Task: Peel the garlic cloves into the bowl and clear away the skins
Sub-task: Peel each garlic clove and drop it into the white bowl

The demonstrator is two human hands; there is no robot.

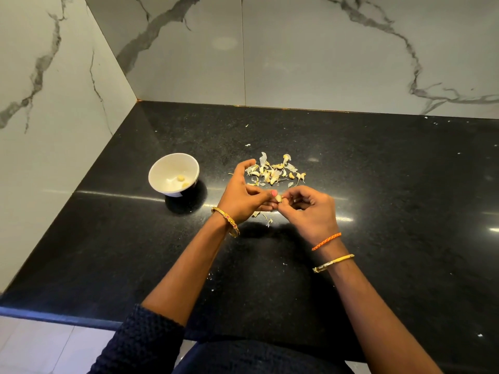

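Left hand: the left hand (244,197) pinches a garlic clove (278,198) between thumb and curled fingers, held above the counter (378,184) to the right of the bowl (172,174).
Right hand: the right hand (310,209) meets it at the same clove, fingertips curled onto its other end, seemingly picking at the skin.
Bowl: white, upright, a couple of peeled cloves (181,180) lying in its bottom; it stands well clear of both hands.
Pile: unpeeled cloves and loose skins (275,171) lie mixed together, right of the bowl and just behind the hands. A few scraps (266,218) sit under the hands, with stray flecks farther off.
Risk, slip: the clove is small and likely slick once bared; a hard pull could shoot it onto the counter.
Risk, scatter: the skins look papery; a quick sweep of a hand could push them about, or into the bowl.
Risk, mixing: whole cloves could get swept away with the skins.
Edges: walls close off the counter behind and left of the bowl; the front edge runs near the person's body.
Room: bare counter lies open right of the pile and in front of the bowl.
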